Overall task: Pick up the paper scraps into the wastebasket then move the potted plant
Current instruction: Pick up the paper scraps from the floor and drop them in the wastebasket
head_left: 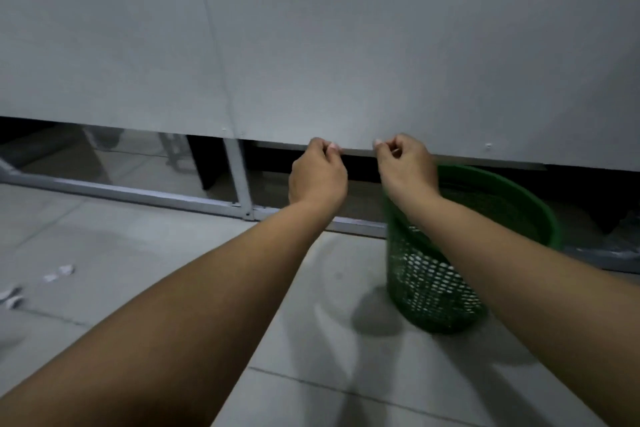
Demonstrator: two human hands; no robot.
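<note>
A green mesh wastebasket (440,274) stands on the tiled floor at the right, close to a grey panel. A few white paper scraps (59,273) lie on the floor at the far left, with more scraps (12,296) at the frame's edge. Both my arms reach forward. My left hand (318,172) hovers left of the basket with its fingers curled in. My right hand (405,166) is above the basket's near rim, fingers curled and thumb against the index finger. I see nothing held in either hand. No potted plant is in view.
A large grey panel (311,45) fills the upper half, its lower edge just behind my hands. Under it run a metal frame bar (138,192) and an upright post (239,177), with dark space behind. Grey floor tiles spread in front.
</note>
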